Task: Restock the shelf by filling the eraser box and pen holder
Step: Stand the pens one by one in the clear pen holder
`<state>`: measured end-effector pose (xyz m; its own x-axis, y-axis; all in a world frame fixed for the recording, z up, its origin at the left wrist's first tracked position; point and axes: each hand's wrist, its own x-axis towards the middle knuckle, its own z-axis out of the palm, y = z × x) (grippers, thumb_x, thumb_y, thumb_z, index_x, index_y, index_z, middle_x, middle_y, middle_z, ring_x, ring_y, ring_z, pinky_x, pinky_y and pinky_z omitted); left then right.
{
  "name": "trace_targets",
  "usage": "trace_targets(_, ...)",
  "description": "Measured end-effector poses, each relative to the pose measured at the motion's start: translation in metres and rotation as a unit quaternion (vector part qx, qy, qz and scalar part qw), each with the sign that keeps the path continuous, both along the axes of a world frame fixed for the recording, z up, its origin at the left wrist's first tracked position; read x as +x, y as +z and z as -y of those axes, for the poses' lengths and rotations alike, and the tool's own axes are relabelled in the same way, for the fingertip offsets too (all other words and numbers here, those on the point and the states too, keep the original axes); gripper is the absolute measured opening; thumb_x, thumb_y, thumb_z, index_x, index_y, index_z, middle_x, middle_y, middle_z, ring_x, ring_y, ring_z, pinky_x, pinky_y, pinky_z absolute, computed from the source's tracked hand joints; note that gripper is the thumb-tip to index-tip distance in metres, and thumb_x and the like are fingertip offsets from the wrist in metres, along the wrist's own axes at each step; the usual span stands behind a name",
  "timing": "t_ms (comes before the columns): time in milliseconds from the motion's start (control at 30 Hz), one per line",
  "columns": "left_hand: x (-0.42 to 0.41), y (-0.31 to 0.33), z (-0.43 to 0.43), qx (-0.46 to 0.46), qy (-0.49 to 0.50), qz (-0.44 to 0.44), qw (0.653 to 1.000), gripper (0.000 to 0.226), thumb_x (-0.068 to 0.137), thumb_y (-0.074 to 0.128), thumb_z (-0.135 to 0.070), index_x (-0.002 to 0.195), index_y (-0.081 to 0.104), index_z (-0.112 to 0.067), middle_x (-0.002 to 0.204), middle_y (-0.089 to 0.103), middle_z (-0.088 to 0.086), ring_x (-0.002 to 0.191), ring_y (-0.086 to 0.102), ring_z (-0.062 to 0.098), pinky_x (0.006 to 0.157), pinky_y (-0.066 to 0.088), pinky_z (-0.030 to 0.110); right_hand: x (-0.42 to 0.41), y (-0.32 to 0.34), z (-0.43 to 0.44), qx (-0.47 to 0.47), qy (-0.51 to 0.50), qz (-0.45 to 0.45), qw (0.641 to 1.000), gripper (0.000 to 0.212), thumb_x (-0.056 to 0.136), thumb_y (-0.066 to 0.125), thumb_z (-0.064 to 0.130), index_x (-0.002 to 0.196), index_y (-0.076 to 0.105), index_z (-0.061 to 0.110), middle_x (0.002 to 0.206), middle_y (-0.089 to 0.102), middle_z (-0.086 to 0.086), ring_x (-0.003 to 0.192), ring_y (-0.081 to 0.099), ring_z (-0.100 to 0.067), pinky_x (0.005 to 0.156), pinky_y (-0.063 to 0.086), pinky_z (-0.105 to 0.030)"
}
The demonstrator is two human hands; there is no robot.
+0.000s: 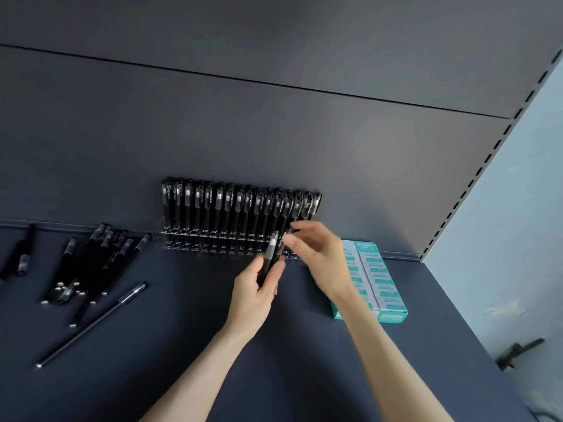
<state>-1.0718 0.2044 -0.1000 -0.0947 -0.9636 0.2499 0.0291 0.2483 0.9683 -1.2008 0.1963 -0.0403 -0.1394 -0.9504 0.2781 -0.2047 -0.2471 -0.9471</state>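
The left hand (259, 289) grips a small bundle of black pens (269, 258), caps up. The right hand (320, 257) pinches the cap end of one of them. The white print on the barrels is too small to read. At 12 o'clock stands the clear pen holder (213, 243); its back row is full of standing pens (231, 205) and its front holes show. At 3 o'clock, partly hidden by the right wrist, lies the teal eraser box (380, 278), its labels illegible. At 9 o'clock loose pens (91, 263) lie on the dark shelf (304, 376).

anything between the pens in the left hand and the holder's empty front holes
Nothing visible does. The left hand holds the pens right at the pen holder's open front holes; standing pens line its back.
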Motion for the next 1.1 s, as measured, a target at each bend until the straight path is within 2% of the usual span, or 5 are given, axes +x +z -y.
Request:
trace_targets(300, 0.000, 0.002, -0.002, 0.043, -0.035, -0.011, 0.998, 0.009, 0.092, 0.059, -0.013, 0.096, 0.063, -0.005, 0.060, 0.052, 0.003, 0.044, 0.036, 0.010, 0.042, 0.027, 0.018, -0.005, -0.009, -0.003, -0.003, -0.008, 0.124, 0.992, 0.028, 0.090, 0.055, -0.001, 0.118, 0.057, 0.004, 0.090, 0.071, -0.005, 0.081, 0.067, -0.011, 0.071, 0.053, -0.020)
trace_targets(433, 0.001, -0.001, 0.000, 0.038, -0.015, 0.007, 0.999, 0.004, 0.090, 0.063, -0.018, 0.087, 0.062, -0.016, 0.061, 0.048, 0.004, 0.047, 0.035, 0.011, 0.044, 0.028, 0.019, -0.005, -0.007, -0.001, -0.023, -0.011, 0.083, 0.996, 0.036, 0.088, 0.057, -0.005, 0.120, 0.054, 0.013, 0.080, 0.063, -0.004, 0.071, 0.067, -0.018, 0.071, 0.057, -0.030)
trace_targets(633, 0.001, 0.003, 0.003, 0.105, 0.047, -0.046, 0.992, 0.020, 0.099, 0.046, -0.026, 0.097, 0.059, -0.011, 0.073, 0.053, 0.002, 0.046, 0.035, 0.007, 0.039, 0.027, 0.014, -0.032, 0.021, 0.019, -0.117, -0.217, 0.000, 0.969, 0.037, 0.086, 0.062, 0.004, 0.103, 0.052, 0.035, 0.084, 0.065, 0.004, 0.069, 0.064, -0.034, 0.074, 0.055, -0.044)
trace_targets(967, 0.001, 0.005, 0.002, 0.108, 0.039, -0.023, 0.993, 0.021, 0.100, 0.044, -0.027, 0.094, 0.058, -0.013, 0.054, 0.042, -0.001, 0.042, 0.034, 0.005, 0.039, 0.027, 0.014, -0.035, 0.019, 0.046, -0.136, -0.208, -0.112, 0.962, 0.031, 0.088, 0.061, 0.006, 0.117, 0.056, 0.016, 0.085, 0.063, 0.001, 0.072, 0.061, -0.015, 0.071, 0.040, -0.004)
trace_targets(1100, 0.000, 0.006, 0.002, 0.108, 0.036, -0.026, 0.993, 0.023, 0.100, 0.044, -0.029, 0.093, 0.059, -0.013, 0.054, 0.043, -0.001, 0.042, 0.033, 0.006, 0.039, 0.027, 0.014, -0.033, 0.009, 0.047, -0.146, -0.196, -0.170, 0.955, 0.032, 0.086, 0.064, 0.003, 0.116, 0.060, 0.012, 0.086, 0.061, 0.001, 0.074, 0.059, -0.015, 0.075, 0.047, -0.013)
